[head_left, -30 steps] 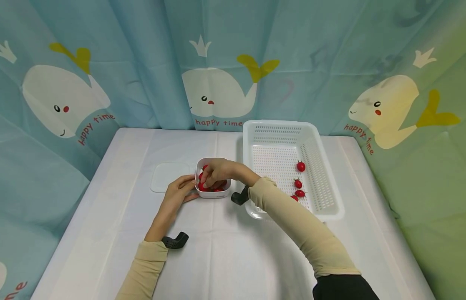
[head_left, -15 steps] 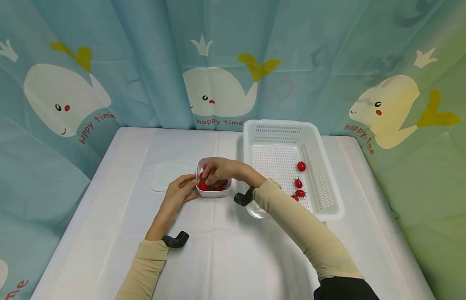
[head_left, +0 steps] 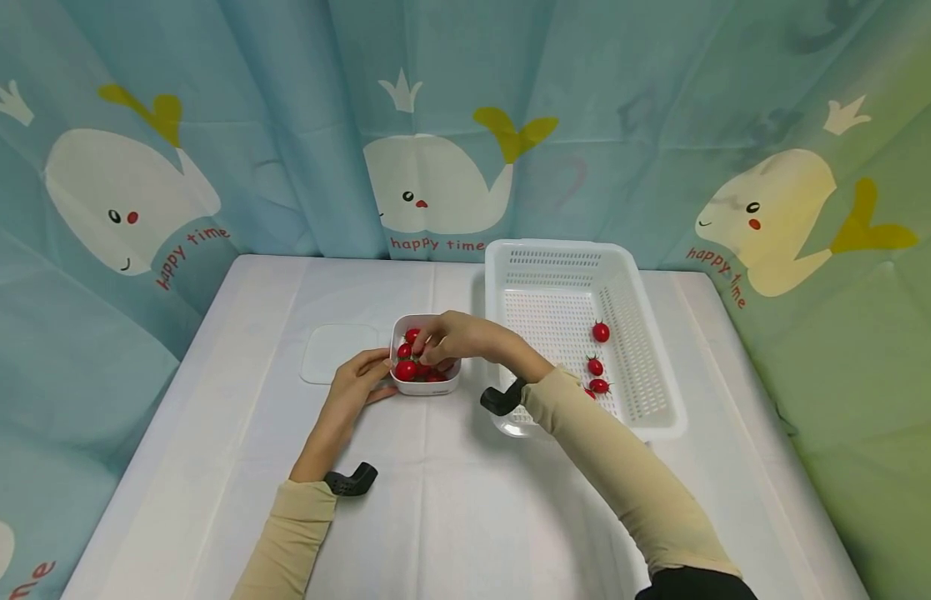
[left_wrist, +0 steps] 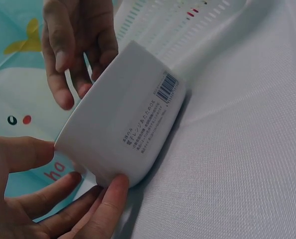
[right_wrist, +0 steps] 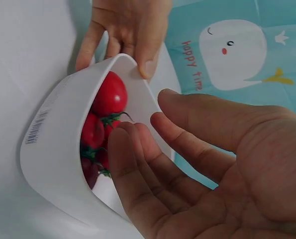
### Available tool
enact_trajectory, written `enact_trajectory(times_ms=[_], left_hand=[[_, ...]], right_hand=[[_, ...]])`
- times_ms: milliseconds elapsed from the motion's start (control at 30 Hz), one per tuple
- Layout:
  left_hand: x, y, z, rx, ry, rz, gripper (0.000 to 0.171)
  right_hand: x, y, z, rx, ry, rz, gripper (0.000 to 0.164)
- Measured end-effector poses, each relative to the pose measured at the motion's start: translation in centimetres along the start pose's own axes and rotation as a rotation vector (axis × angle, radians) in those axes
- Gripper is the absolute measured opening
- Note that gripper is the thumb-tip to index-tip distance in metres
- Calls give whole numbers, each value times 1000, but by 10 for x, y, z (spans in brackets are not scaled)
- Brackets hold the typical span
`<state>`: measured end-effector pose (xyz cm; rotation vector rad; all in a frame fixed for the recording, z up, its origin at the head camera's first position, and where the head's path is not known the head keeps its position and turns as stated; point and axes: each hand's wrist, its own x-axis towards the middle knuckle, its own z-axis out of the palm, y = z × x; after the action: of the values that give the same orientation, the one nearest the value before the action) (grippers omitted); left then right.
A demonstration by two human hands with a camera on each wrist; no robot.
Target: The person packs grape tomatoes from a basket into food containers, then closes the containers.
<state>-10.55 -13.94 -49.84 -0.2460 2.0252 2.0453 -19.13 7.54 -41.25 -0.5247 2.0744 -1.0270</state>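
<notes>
A small white container (head_left: 423, 389) with several red cherry tomatoes (right_wrist: 110, 97) inside stands on the white table. My left hand (head_left: 352, 387) holds its left end, thumb and fingers spread around the corner, as the left wrist view (left_wrist: 88, 214) shows. Over the container's right side reaches my right hand (head_left: 453, 335). In the right wrist view its fingers are loosely bent, thumb apart, with nothing between them and the fingertips at the opening. Part of the tomatoes is hidden behind those fingers.
At the right is a white perforated basket (head_left: 653, 350) with several cherry tomatoes (head_left: 601, 332). A flat, pale, rounded square lid (head_left: 339, 354) lies left of the container. Blue curtain (head_left: 285, 192) with whale prints hangs behind the table.
My right hand has drawn back to the right and loosened from the tomatoes, which show more now. The left hand stays in place on the container.
</notes>
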Motion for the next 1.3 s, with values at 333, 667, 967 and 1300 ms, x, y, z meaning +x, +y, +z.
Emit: enact_trajectory(times_ms=[333, 667, 967, 1300], left_hand=[[-1, 0, 1, 2, -6, 6, 46], [0, 0, 0, -2, -9, -3, 45], [0, 1, 0, 12, -3, -9, 46], [-1, 2, 1, 23, -6, -2, 46]], right_hand=[[-21, 4, -19, 76, -45, -42, 33], [-52, 11, -43, 193, -31, -15, 33], [-80, 27, -70, 179, 1, 10, 34], [-101, 60, -94, 72, -80, 86, 30]])
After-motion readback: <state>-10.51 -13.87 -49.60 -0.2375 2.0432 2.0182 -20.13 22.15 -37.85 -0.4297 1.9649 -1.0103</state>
